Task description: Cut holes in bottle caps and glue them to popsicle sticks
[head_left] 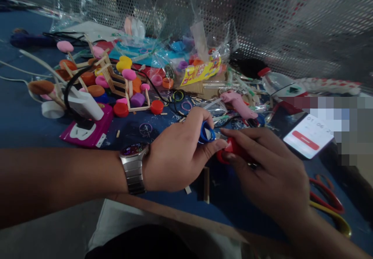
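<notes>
My left hand (177,154), with a metal-strapped watch on the wrist, is closed around a blue bottle cap (207,133). The cap is tilted so that its hollow side shows, between thumb and forefinger. Close against it, my right hand (269,169) pinches a red plastic piece (233,148). Fingers cover much of this piece, so its exact kind is unclear. The left thumb tip reaches the red piece, and both hands are just above the blue tabletop near its front edge.
Stick structures (113,76) with coloured caps and pink knobs stand left, behind a purple power strip (87,126). A pink glue gun (239,104) lies beyond my hands. Right are a lit phone (309,134), a clear bottle (278,82) and red-and-yellow-handled scissors (330,198).
</notes>
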{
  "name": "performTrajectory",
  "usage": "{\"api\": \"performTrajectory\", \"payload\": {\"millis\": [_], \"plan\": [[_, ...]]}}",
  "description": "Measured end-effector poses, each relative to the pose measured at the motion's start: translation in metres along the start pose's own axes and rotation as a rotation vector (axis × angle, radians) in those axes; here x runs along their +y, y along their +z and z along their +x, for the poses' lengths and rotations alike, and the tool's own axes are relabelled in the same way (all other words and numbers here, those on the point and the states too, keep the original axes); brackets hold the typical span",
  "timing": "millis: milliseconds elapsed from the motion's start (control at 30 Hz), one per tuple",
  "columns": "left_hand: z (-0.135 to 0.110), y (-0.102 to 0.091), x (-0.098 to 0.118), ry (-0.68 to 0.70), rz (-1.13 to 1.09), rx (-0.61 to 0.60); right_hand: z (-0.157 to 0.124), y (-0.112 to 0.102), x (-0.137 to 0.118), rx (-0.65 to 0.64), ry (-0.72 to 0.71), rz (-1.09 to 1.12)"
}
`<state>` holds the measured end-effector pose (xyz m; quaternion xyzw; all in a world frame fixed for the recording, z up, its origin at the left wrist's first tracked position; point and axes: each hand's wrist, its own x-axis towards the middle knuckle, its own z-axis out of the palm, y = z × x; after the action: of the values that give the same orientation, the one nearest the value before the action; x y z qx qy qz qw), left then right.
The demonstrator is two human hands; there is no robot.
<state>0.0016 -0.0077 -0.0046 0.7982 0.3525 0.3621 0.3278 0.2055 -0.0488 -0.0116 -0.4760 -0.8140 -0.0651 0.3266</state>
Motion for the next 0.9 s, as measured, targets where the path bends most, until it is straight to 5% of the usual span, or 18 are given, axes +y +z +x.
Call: {"api": "performTrajectory", "payload": {"millis": [233,500,900], "plan": [[0.0010,0.0003,-0.0023,0.011,-0.072,-0.003,0.0010,0.0002,-0.0003,0.002,0.011,0.005],[0.0021,0.0033,-0.0070,0.058,-0.138,0.128,0.0009,-0.0025,-0.0009,0.019,0.046,-0.002],[0.0042,-0.0019,-0.0072,0.142,-0.135,0.090,-0.0020,-0.0062,-0.0008,-0.012,0.123,0.026]]}}
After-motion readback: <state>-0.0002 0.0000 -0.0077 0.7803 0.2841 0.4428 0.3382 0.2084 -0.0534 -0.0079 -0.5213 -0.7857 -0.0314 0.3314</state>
